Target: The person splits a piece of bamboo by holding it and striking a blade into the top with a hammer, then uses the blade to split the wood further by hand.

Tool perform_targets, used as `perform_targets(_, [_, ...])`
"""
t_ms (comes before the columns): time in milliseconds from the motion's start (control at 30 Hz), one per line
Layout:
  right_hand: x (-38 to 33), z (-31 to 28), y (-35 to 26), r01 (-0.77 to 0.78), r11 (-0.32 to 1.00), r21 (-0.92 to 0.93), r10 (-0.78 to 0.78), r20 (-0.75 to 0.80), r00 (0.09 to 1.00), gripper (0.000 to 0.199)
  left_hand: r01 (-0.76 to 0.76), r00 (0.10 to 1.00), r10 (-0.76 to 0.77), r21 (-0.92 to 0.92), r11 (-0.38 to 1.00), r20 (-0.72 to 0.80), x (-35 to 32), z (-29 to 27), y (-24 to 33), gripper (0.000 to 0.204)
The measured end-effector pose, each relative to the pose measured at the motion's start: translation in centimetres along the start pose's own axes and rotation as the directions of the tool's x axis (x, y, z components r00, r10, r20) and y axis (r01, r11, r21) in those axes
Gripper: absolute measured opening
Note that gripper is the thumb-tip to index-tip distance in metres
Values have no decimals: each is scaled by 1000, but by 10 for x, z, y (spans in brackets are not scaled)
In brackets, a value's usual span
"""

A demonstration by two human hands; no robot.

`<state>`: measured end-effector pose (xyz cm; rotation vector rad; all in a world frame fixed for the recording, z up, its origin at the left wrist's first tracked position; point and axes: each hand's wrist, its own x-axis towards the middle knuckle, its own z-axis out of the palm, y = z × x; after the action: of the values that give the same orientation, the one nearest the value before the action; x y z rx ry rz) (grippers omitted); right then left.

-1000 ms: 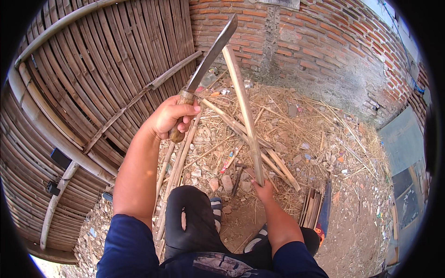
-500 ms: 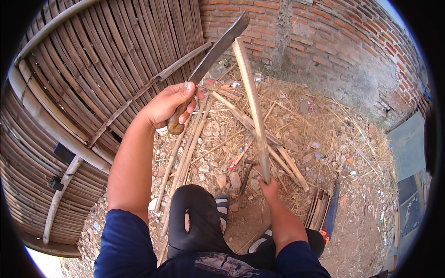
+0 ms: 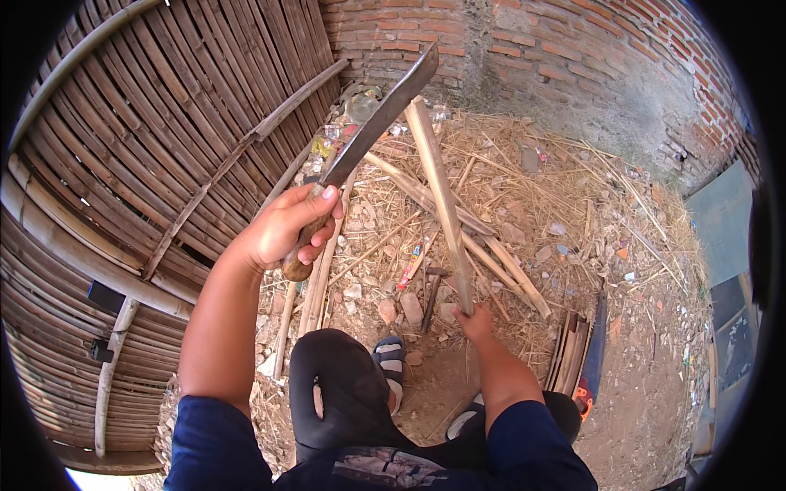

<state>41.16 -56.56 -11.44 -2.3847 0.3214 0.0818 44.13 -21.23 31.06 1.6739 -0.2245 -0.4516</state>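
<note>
My left hand (image 3: 288,231) is wrapped round the wooden handle of a machete (image 3: 381,119), whose long dark blade slants up and to the right. In my right hand (image 3: 475,322), low in front of my knees, is the lower end of a long pale bamboo strip (image 3: 440,184). The strip leans up and slightly left. Its upper end shows right beside the blade near the machete's tip; whether they touch I cannot tell. Several more split strips (image 3: 512,270) lie crossed on the ground behind it.
A hammer (image 3: 431,303) lies on the stony ground before my foot. By my right knee are short wood pieces (image 3: 565,360) and a saw (image 3: 595,348) with an orange handle. A bamboo slat wall (image 3: 164,123) stands at left, a brick wall (image 3: 565,57) behind.
The machete and my left hand have come down a little and left. The upper end of the bamboo strip sits lower in view. Both grips are the same; the view has shifted slightly.
</note>
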Motion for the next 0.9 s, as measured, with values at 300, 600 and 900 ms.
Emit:
perform_targets(300, [-5,-69,-73,353,870,344,-244,-323,915,76,-53,996,50,43,998,77,0,32,-2,39])
perform_targets(600, [1,-102,-123,204,755,623,-155,-133,979,31,-114,992,123,231,966,-25,-24,64,22,46])
perform_targets(900, [21,-99,-149,327,665,672,-284,-178,942,38,-191,979,202,196,962,-39,-36,78,31,55])
